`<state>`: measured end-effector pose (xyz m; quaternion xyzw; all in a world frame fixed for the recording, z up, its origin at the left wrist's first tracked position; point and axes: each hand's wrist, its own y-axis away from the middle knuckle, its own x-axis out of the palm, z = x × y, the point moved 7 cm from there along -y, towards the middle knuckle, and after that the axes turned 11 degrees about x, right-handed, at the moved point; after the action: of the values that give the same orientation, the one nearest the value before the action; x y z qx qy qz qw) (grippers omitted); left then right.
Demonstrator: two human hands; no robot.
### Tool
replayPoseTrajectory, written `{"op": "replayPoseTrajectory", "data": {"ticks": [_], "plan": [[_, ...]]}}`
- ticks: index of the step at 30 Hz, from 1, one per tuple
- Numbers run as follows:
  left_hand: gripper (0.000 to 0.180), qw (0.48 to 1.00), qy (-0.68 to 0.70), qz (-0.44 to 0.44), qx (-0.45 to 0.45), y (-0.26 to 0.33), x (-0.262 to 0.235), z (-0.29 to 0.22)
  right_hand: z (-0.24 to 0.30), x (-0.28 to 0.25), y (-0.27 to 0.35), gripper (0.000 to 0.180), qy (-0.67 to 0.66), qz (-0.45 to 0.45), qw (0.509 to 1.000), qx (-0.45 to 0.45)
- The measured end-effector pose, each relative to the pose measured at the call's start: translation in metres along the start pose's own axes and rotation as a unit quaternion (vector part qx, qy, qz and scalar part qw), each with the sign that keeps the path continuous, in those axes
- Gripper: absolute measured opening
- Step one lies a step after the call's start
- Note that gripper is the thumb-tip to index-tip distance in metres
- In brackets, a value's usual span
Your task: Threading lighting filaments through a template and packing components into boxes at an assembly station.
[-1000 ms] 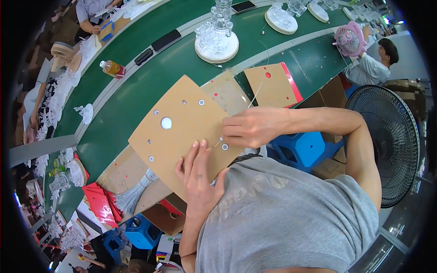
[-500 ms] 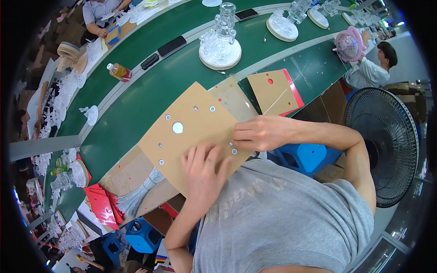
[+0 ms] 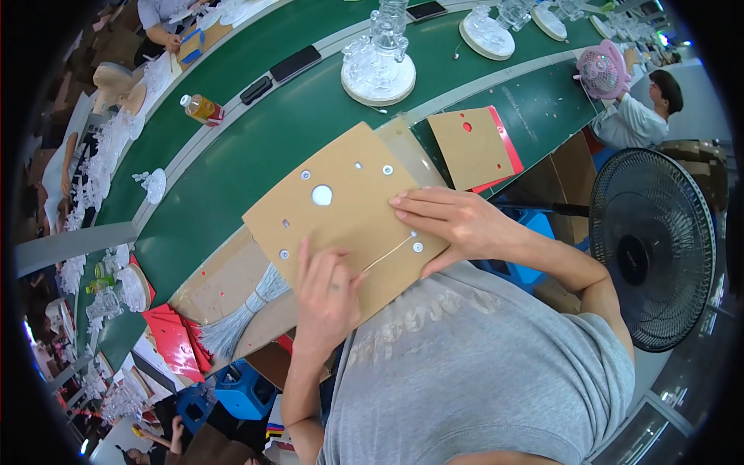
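In front of my chest lies a brown board (image 3: 341,221) with a large round hole, small slots and several metal eyelets near its edges. A thin, light wire (image 3: 390,253) runs across its face from the slot near the right-hand eyelet. The wire's other end reaches the thumb of my left hand (image 3: 325,291), whose fingers are bent over the board's lower left part and appear closed on it. My right hand (image 3: 457,221) rests flat on the board's right side, fingers straight together and thumb apart near the lower edge. The board's underside is hidden.
A bundle of grey wire ties (image 3: 244,314) lies left of the board, beside red sheets (image 3: 174,345). Another brown board (image 3: 473,147) with a red edge is at the right. Beyond are a clear plastic model (image 3: 380,74), phone (image 3: 296,62) and bottle (image 3: 203,110). A black fan (image 3: 651,248) stands right.
The board has shifted up and to the right. My right hand has flattened onto it from a bent-finger hold. My left hand has moved down-left, and the wire now shows across the board.
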<state>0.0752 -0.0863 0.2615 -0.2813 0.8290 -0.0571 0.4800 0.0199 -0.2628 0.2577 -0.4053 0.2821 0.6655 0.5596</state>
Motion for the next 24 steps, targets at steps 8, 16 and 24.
{"op": "replayPoseTrajectory", "data": {"ticks": [8, 16, 24], "plan": [[0.019, 0.98, 0.123, -0.152, -0.05, 0.039, -0.006, 0.019, 0.043, 0.023, -0.03, 0.038, -0.118, -0.009, 0.99, -0.075], [0.108, 0.806, 0.41, -0.298, -0.305, 0.101, 0.015, 0.049, 0.062, 0.039, -0.046, 0.027, -0.167, -0.055, 0.981, -0.087], [0.107, 0.795, 0.413, -0.302, -0.326, 0.096, 0.016, 0.046, 0.085, 0.045, -0.047, 0.039, -0.037, 0.041, 0.988, -0.146]]}}
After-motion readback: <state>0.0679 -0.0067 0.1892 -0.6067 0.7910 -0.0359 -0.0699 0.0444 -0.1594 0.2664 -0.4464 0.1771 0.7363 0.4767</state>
